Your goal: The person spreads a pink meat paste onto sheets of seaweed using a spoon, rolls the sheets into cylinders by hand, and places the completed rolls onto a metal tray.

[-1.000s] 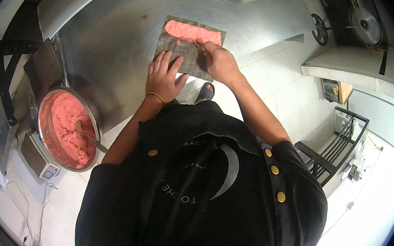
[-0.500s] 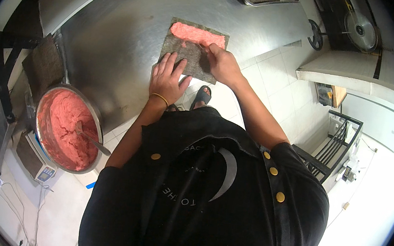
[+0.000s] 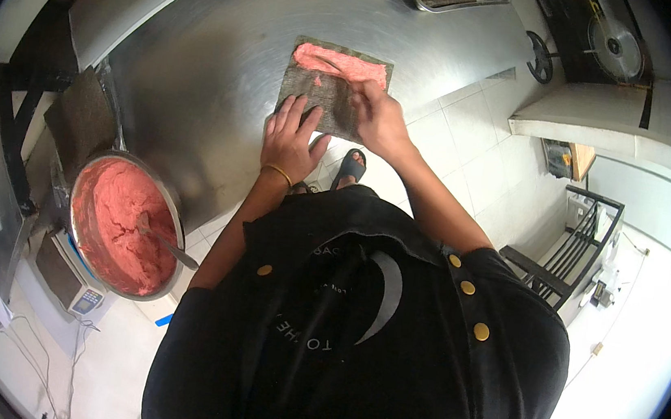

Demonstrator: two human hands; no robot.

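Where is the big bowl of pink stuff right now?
In the head view, the metal bowl of pink paste sits on the person's left side, at the near left end of the steel table, on a scale, well away from the left hand.

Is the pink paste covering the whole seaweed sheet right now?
No: the pink paste lies only along the far edge of the seaweed sheet, and the near part under the left hand is bare.

Both hands [image 3: 292, 135] [image 3: 378, 118] press a paste-spread seaweed sheet [image 3: 327, 90].
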